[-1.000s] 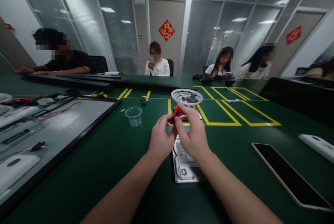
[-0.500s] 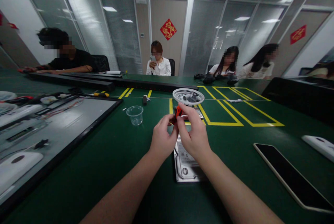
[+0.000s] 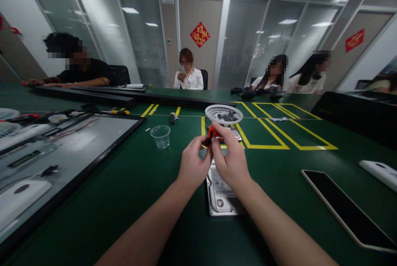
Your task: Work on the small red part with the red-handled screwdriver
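Observation:
A small orange-and-black object sits between my fingertips, in front of me over the table; its exact kind I cannot make out. My left hand pinches its lower left side. From the right, my right hand grips it with thumb and bent fingers, hiding part of it. Below my hands a silver hard drive lies flat on the green table, partly covered by my right hand and forearm. Another metal drive-like piece shows behind my right fingers.
A white basket with dark small parts stands behind my hands. To the left are a clear plastic cup and a large black-framed panel. A phone lies at the right. Several people sit across the table.
The orange-and-black object has turned slightly in my fingers, showing more of an orange loop shape. Both hands stay nearly in place. People across the table shift their heads a little.

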`<state>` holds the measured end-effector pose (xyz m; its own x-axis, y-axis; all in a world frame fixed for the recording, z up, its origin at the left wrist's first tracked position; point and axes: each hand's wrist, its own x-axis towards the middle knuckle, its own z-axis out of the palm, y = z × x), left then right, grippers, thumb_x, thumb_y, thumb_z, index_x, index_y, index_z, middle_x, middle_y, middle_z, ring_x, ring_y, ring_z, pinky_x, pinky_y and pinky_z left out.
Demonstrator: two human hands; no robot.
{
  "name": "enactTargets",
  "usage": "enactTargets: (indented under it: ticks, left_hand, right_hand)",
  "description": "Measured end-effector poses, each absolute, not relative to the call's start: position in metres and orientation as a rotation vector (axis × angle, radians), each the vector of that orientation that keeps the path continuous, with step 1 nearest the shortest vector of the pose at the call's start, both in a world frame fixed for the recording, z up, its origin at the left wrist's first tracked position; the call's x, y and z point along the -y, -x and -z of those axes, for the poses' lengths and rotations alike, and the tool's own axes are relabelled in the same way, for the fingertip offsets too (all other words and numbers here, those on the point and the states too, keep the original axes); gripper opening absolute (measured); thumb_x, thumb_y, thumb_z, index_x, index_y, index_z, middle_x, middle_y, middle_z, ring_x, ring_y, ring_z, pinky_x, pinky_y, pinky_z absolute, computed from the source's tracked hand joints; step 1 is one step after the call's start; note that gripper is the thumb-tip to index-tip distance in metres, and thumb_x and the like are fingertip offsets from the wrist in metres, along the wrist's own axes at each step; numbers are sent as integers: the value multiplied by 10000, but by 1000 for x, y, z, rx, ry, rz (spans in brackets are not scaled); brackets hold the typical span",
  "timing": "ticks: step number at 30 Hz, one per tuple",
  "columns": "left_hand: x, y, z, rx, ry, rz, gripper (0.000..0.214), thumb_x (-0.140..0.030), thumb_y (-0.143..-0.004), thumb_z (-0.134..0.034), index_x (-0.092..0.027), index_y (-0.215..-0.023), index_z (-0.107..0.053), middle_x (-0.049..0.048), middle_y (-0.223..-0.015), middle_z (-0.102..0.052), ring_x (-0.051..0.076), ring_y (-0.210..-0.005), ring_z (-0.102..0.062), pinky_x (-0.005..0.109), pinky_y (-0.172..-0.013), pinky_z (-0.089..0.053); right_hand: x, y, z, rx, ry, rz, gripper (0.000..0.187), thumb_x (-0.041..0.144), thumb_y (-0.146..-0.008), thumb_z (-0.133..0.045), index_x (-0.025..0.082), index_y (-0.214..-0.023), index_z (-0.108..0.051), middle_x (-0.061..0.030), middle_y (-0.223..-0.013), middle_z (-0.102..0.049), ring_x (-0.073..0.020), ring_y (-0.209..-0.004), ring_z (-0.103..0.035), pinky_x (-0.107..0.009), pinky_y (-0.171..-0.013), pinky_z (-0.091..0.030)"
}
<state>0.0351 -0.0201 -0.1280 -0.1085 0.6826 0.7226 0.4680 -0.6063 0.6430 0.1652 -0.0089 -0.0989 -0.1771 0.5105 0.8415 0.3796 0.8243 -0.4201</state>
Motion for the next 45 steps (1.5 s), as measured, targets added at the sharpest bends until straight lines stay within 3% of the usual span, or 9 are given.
enactTargets:
  ticks: [6, 13, 18, 24, 27, 30, 35, 42, 45]
  left_hand:
    - [18, -35, 131, -1328, -1949, -1840, 233, -82, -866, -674, -209, -1058, -638, 38, -991, -714, 185, -893, -670, 316, -806, -537]
    - [22, -35, 126, -1300, -1977, -1781, 152, -118, -956, -596, -201, -1071, -651, 48, -986, -721, 185, -895, -679, 317, -816, -534]
    - [20, -33, 126, -1318, -2006, -1782, 129, -100, -928, -627, -190, -1013, -662, 41, -951, -681, 184, -885, -648, 300, -793, -521]
    - [18, -34, 129, -1249, -2028, -1758, 188, -99, -946, -611, -196, -1092, -677, 52, -1001, -722, 182, -898, -677, 307, -810, -544]
    - [18, -34, 130, -1280, -1923, -1815, 298, -116, -911, -673, -210, -1190, -628, 51, -1050, -745, 186, -917, -706, 320, -830, -562]
    - [19, -33, 129, -1334, -1935, -1820, 181, -115, -906, -673, -209, -1056, -637, 32, -975, -721, 182, -891, -686, 314, -812, -546]
    - [21, -33, 127, -1295, -1995, -1756, 101, -159, -985, -596, -208, -1043, -663, 53, -1004, -724, 192, -917, -676, 324, -824, -537]
    - [20, -33, 127, -1337, -1974, -1815, 130, -120, -908, -678, -203, -1005, -654, 29, -944, -694, 184, -873, -655, 309, -790, -517]
    - [20, -33, 126, -1322, -1997, -1794, 93, -128, -933, -651, -204, -985, -659, 28, -930, -693, 180, -858, -650, 307, -787, -512]
  right_hand:
    - [10, -166, 98, 1771, 713, -132, 434, 180, -1014, -596, 309, -1427, -572, -85, -1189, -664, -232, -1042, -676, -442, -922, -614]
    - [10, -166, 101, 1778, 706, -205, 447, 178, -1052, -502, 298, -1482, -529, -104, -1350, -691, -252, -1189, -697, -488, -1019, -598]
    - [9, -165, 102, 1765, 716, -195, 420, 205, -1037, -551, 272, -1452, -548, -108, -1233, -719, -254, -1094, -716, -486, -955, -617]
    - [10, -165, 102, 1780, 737, -234, 504, 216, -1049, -530, 297, -1543, -477, -121, -1443, -652, -275, -1215, -690, -521, -1050, -576]
    - [8, -165, 101, 1756, 743, -227, 439, 229, -1033, -562, 281, -1469, -542, -120, -1341, -692, -272, -1145, -704, -507, -987, -603]
    - [7, -165, 100, 1730, 746, -218, 388, 243, -1006, -619, 256, -1392, -582, -114, -1225, -707, -261, -1066, -705, -483, -918, -619]
    - [7, -165, 102, 1716, 734, -339, 405, 240, -1056, -523, 283, -1459, -540, -116, -1370, -681, -258, -1182, -696, -492, -1006, -594]
    - [6, -164, 100, 1672, 730, -347, 306, 247, -1003, -624, 252, -1308, -607, -95, -1215, -712, -236, -1070, -712, -442, -934, -619]
    - [6, -163, 101, 1668, 741, -374, 330, 269, -1013, -607, 257, -1342, -599, -103, -1241, -716, -243, -1075, -720, -452, -936, -623]
